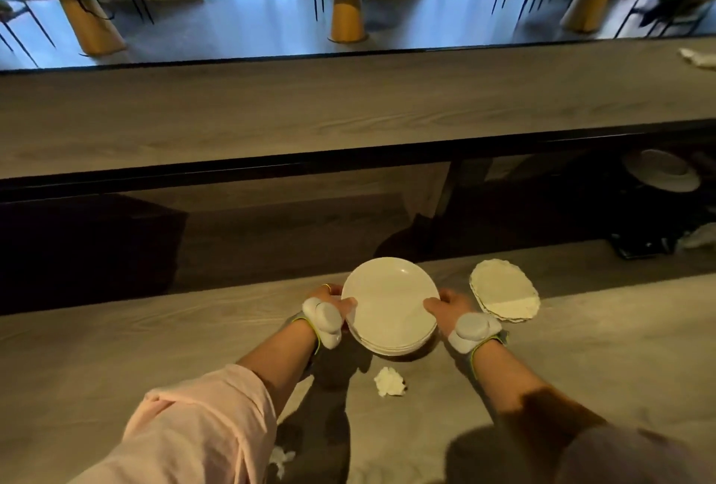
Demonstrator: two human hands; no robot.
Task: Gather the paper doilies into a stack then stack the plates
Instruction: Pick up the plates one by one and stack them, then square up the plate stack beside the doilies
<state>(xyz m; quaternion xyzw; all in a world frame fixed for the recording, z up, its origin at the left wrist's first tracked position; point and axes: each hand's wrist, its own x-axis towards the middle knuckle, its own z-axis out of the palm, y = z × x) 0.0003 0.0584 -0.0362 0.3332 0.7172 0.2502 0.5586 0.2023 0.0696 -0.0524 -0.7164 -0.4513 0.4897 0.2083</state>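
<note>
White plates [389, 305] are sitting in a stack on the grey wood-grain worktop [581, 359], close to its far edge, and both hands are gripping them. The left hand [329, 299] is clasping the left rim of the stack, its thumb lying over the top plate and its fingers [325, 288] curling around and under the rim, one of them wearing a thin ring. The right hand [447, 307] is clasping the right rim in the same way, thumb pressing on the top plate and the other fingers wrapping out of sight beneath the edge. Each wrist is carrying a pale rounded device on a strap, and a pink sleeve [201, 421] is covering the left forearm. The doilies [503, 295] are lying in a neat stack just beside the plates on their right, also near the far edge of the worktop, with scalloped borders showing at the rim. A crumpled white tissue [390, 382] is lying on the worktop nearer the person, just in front of the plates and apart from them. Beyond the far edge a higher counter [310, 111] is running across the view, and round tables with cone-shaped bases are standing in the room behind it.
</note>
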